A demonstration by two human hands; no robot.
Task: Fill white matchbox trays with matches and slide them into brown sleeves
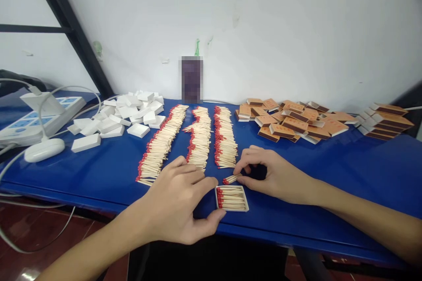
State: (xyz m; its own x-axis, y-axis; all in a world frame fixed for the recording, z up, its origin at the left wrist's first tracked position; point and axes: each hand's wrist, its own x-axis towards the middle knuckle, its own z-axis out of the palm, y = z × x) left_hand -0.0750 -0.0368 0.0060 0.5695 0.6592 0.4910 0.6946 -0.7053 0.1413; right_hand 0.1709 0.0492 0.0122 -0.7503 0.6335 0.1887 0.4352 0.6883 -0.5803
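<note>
A small white matchbox tray [247, 199] lies near the front edge of the blue table, with a layer of red-headed matches [232, 198] inside. My left hand [184, 199] steadies the tray, index fingertip at its far left corner and thumb at its near left corner. Just beyond the tray, my right hand [268, 171] pinches a few matches [231, 179] between thumb and fingers, heads pointing left. Behind my hands stretch three rows of loose matches: a left row [161, 145], a middle row [199, 140] and a right row [226, 138].
White trays [115, 118] are heaped at the back left. Orange matchbox sleeves [293, 120] form a pile at the back right, beside stacked matchboxes [385, 120]. A power strip [42, 118] with white cables takes up the left end. A pixelated dark object [192, 80] stands against the wall.
</note>
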